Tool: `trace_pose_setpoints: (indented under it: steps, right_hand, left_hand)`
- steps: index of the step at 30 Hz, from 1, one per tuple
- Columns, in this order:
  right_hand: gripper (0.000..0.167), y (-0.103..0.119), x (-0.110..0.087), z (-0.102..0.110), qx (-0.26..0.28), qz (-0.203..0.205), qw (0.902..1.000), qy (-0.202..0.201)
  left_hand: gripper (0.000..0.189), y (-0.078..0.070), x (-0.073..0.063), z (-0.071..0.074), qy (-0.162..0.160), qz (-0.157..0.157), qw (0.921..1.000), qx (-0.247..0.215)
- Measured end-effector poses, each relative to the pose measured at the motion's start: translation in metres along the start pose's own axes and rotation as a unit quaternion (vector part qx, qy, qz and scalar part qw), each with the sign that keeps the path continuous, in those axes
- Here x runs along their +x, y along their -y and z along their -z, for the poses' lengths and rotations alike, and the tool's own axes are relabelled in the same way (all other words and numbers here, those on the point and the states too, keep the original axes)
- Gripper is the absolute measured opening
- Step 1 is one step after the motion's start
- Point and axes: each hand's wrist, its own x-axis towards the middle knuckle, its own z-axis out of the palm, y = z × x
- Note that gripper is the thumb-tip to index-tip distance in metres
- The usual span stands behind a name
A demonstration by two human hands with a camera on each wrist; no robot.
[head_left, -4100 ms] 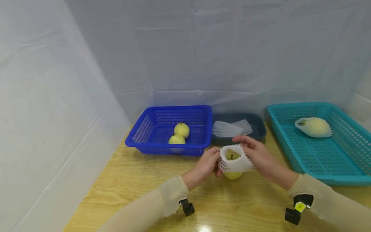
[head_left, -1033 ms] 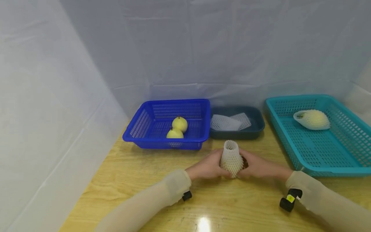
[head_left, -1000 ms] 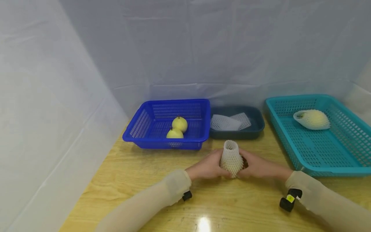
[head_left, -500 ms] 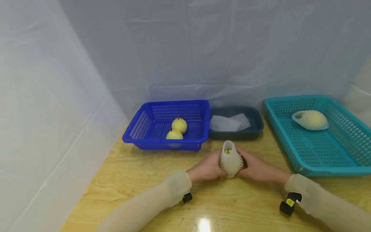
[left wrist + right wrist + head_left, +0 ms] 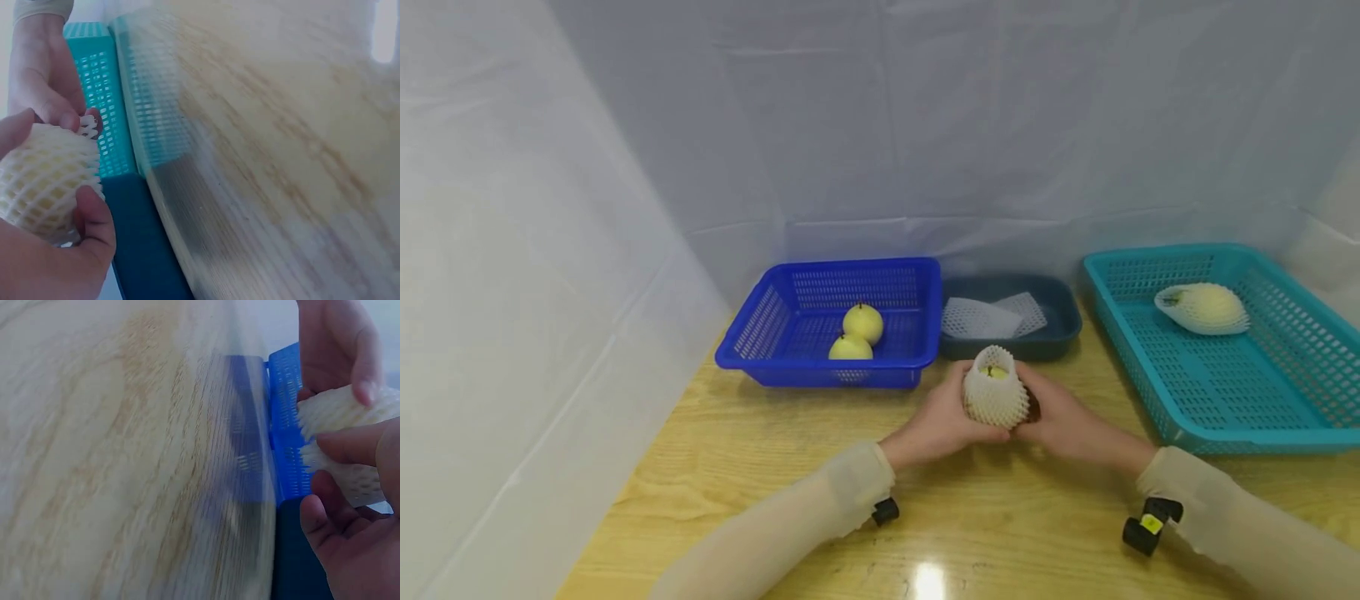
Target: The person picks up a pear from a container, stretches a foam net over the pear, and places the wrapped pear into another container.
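Note:
A yellow-green pear (image 5: 997, 373) sits upright inside a white foam net sleeve (image 5: 995, 403), its stem showing through the sleeve's open top. My left hand (image 5: 942, 421) curls round the near left side, thumb across the front. From the right, my right hand (image 5: 1062, 419) grips the sleeve with thumb and fingers. In the right wrist view, the right thumb and fingers pinch the ragged lower edge of the foam net (image 5: 350, 409). The left wrist view shows the net (image 5: 47, 175) stretched over the fruit between both hands. Most of the pear is hidden by the mesh.
A blue basket (image 5: 827, 377) with two bare pears (image 5: 862, 323) stands behind on the left. Flat foam nets (image 5: 981, 318) lie in a dark shallow tray (image 5: 1060, 333) behind the hands. The teal basket (image 5: 1240, 440) on the right holds a netted pear (image 5: 1206, 308).
About four seconds ago the sleeve was only partly over the pear; now it encloses it. Over the last second, both hands have lifted slightly and tilted the netted pear so its stem shows.

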Motion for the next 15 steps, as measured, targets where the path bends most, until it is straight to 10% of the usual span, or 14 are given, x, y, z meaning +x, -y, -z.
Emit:
trace_pose_setpoints:
  steps: [15]
  right_hand:
    - [0.092,0.013,0.001,-0.004,0.040,0.001,0.9991,-0.015]
  left_hand:
    - [0.098,-0.006,-0.003,0.008,0.004,-0.011,0.9999,-0.005]
